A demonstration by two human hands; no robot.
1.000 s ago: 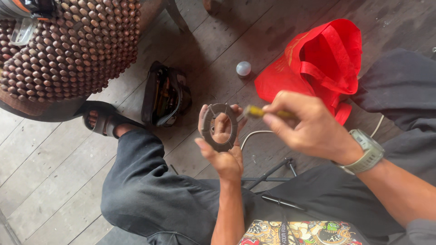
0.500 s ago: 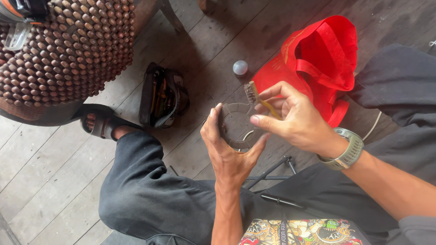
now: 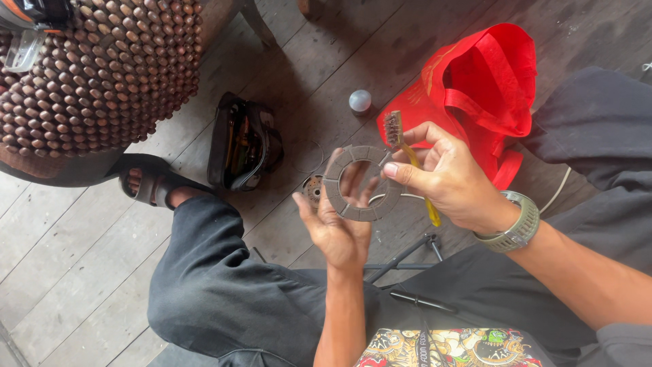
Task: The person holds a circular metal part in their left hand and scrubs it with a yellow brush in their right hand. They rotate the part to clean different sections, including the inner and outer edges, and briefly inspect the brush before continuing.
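Mid-frame, left hand (image 3: 339, 228) cradles the ring (image 3: 362, 182) on loosely curled fingers; right hand (image 3: 451, 178) pinches it and clamps a yellow brush (image 3: 407, 160). I'd keep the ring propped firm and scrub flat. Left of center, an open pouch (image 3: 244, 144) shows tools; the red bag (image 3: 485, 88) upper right gapes, contents hidden.

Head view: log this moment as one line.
left hand: holds grey ring disc | right hand: holds yellow-handled wire brush at disc rim | floor: open tool pouch, red bag
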